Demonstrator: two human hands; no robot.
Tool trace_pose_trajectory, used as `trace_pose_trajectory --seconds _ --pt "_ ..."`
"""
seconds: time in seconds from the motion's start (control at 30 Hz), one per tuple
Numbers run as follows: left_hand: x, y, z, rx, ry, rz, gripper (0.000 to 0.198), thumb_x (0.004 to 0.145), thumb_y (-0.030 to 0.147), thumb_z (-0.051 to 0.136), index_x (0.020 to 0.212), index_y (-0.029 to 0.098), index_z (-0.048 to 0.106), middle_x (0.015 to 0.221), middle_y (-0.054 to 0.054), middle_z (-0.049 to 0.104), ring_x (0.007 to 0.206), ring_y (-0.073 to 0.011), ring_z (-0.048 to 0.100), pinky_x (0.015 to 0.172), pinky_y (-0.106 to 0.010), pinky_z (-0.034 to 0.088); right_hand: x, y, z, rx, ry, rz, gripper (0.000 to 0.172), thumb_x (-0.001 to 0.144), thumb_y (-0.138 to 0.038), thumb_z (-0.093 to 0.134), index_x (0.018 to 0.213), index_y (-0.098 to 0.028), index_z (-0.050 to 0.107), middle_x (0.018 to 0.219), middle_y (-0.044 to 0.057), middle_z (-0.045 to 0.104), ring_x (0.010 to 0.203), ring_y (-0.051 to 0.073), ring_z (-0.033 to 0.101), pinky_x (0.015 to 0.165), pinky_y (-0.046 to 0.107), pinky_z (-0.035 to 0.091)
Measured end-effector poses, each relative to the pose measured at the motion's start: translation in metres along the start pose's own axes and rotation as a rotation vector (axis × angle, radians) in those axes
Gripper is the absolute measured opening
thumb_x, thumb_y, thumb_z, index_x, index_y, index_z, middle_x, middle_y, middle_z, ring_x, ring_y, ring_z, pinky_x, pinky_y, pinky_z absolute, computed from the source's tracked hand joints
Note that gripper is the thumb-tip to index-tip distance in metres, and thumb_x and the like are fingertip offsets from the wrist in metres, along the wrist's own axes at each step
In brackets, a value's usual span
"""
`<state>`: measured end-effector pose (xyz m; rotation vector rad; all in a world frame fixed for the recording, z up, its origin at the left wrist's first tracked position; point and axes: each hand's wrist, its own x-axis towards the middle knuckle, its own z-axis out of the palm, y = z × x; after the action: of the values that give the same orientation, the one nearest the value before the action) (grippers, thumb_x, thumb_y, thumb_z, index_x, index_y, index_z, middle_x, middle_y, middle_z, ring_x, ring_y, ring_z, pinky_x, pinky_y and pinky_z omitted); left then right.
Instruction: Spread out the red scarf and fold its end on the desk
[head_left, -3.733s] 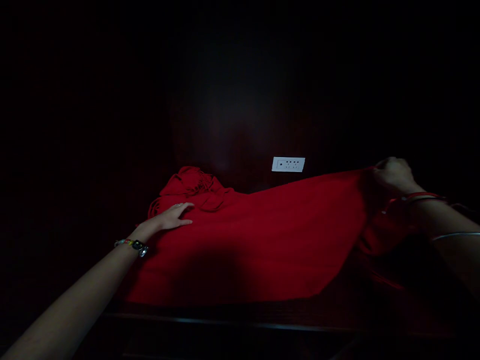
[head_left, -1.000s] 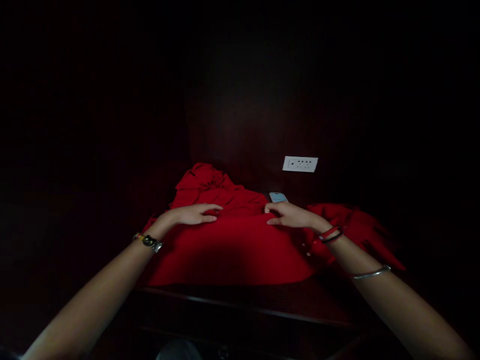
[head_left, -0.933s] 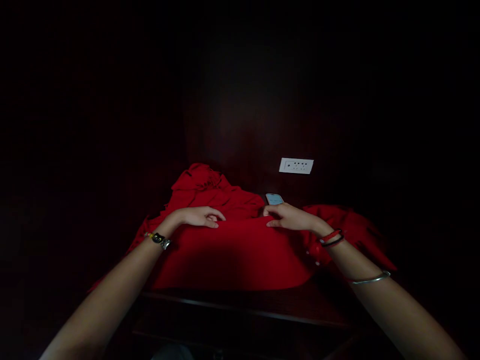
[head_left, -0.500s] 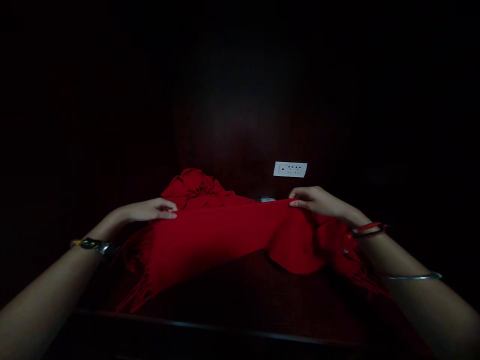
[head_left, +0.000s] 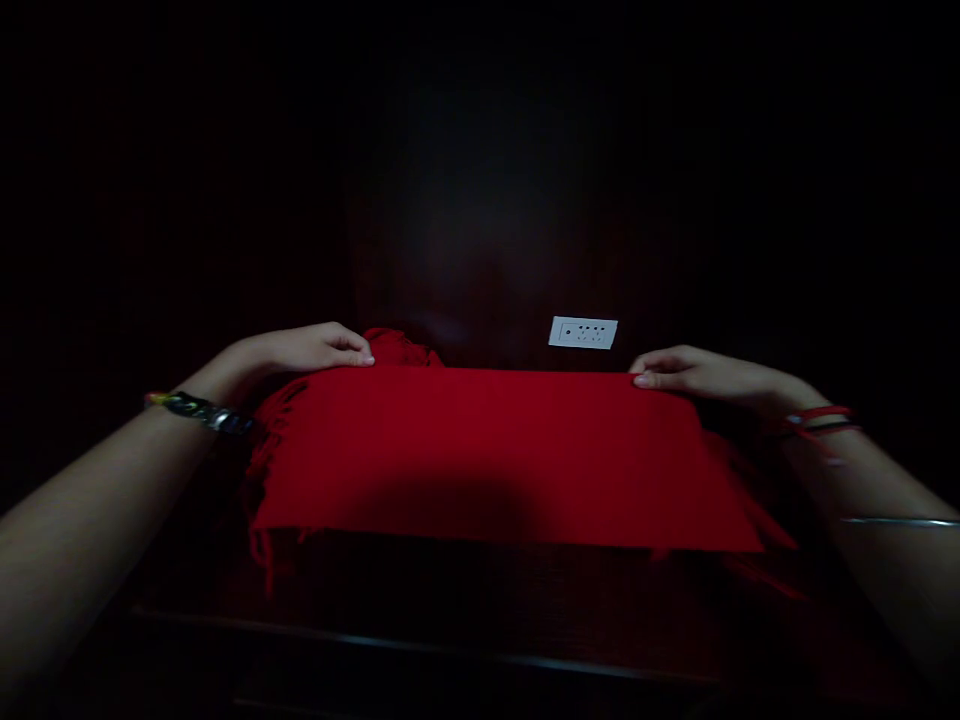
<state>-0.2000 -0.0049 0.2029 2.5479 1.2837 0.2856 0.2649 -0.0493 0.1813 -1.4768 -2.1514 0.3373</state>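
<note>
A red fringed scarf (head_left: 480, 440) hangs stretched between my two hands, its upper edge nearly straight and level. My left hand (head_left: 319, 348) pinches that edge near the left end, thumb against fingers. At the right end my right hand (head_left: 686, 370) holds the same edge in a similar pinch. Tassels dangle down the left side, and a few loose strands show at the lower right. Behind the left hand lies a crumpled red cloth (head_left: 401, 348), mostly hidden by the stretched part; whether it is the same piece I cannot tell.
Below the scarf is a dark tabletop (head_left: 465, 590) with a pale front edge. A white power socket plate (head_left: 583, 333) is set in the dark wall behind it. Much of the surroundings is lost in darkness.
Both hands have risen, and the right has moved further right. The scarf, bunched and sagging on the right before, is now spread flat and taut; it covers more of the crumpled cloth.
</note>
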Motion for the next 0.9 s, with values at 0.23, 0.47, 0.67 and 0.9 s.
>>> trace_pose_trajectory --seconds 0.23,0.47,0.67,0.9 --pt "0.032 -0.039 0.093 0.588 0.052 -0.167 0.020 0.078 0.029 0.049 0.090 0.017 0.061 0.097 -0.009 0.058 0.088 -0.0208 0.051 0.076 -0.031 0.037 0.055 0.047 0.135 -0.409 -0.298 -0.008 0.015 0.077 -0.020 0.048 0.083 -0.015 0.061 0.084 0.007 0.063 0.079 0.017 0.058 0.071 0.025 0.041" --pt "-0.006 0.051 0.188 0.500 0.031 0.406 0.036 0.081 0.036 0.047 0.114 0.022 0.049 0.113 -0.008 0.050 0.099 -0.0221 0.048 0.083 -0.033 0.036 0.027 0.009 0.179 -0.386 -0.137 -0.166 0.027 0.078 -0.016 0.047 0.104 -0.012 0.054 0.110 0.017 0.052 0.103 0.024 0.048 0.086 0.035 0.037" --pt "0.003 0.049 0.209 0.518 -0.084 0.411 0.046 0.078 0.010 0.040 0.122 0.022 0.041 0.115 -0.008 0.051 0.096 -0.0209 0.051 0.075 -0.029 0.040 -0.008 -0.029 0.184 -0.096 -0.449 -0.507 0.035 0.075 -0.033 0.057 0.106 -0.016 0.055 0.103 0.008 0.055 0.092 0.018 0.052 0.083 0.029 0.040" --pt "0.050 0.029 0.186 0.088 -0.252 0.301 0.045 0.066 -0.001 0.044 0.106 0.016 0.053 0.097 -0.004 0.058 0.084 -0.0142 0.053 0.074 -0.023 0.041 -0.010 -0.017 0.191 -0.120 -0.305 -0.459 0.029 0.075 -0.009 0.046 0.102 -0.015 0.054 0.098 0.008 0.056 0.087 0.016 0.053 0.081 0.028 0.041"
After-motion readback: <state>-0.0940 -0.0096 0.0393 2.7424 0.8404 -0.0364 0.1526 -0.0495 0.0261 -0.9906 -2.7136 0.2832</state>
